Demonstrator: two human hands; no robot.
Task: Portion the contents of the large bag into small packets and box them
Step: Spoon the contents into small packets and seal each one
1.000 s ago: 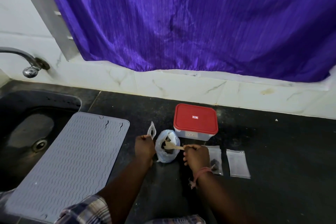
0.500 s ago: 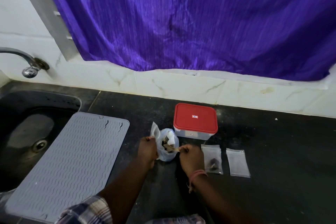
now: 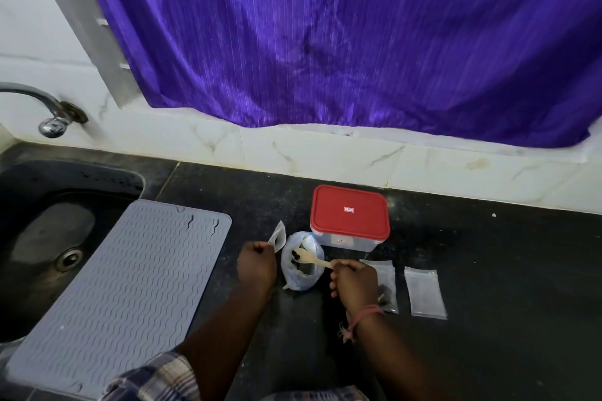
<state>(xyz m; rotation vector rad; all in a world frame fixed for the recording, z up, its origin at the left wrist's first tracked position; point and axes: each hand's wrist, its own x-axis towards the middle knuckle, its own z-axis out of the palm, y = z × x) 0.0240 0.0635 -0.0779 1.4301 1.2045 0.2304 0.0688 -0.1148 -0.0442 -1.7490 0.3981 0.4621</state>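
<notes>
From the head camera, the large bag (image 3: 301, 265) is sitting open on the black counter (image 3: 488, 270), just in front of the red-lidded plastic box (image 3: 350, 216). I am taking that box as my landmark. The right hand (image 3: 353, 282), in front of the box, is gripping the handle of a wooden fork (image 3: 311, 259) whose head is lying in the mouth of the bag among dark pieces. The left hand (image 3: 257, 265), to the box's front left and beyond the bag, is pinching a small empty packet (image 3: 278, 235) by its lower edge, so the packet is standing upright just beside the bag.

What could go wrong, as I judge it: the packet is being held at only one point and I cannot tell whether its mouth is open, so a forkful might land on its lip and scatter over the counter. A fork is also holding loose pieces poorly, and some might drop between the tines while crossing from bag to packet. The bag is soft and unsupported, and a drag of the fork might tip it over.

Both forearms are reaching straight forward from the bottom of the view, wrists level, fists closed, knuckles up. The hands are apart, with the bag between them.

In front and right of the box, two more small packets are lying flat: a filled packet (image 3: 386, 290) partly behind the right wrist, and a clear packet (image 3: 425, 291) further right, which looks empty. The box lid is on, so nothing seems boxed yet.
</notes>
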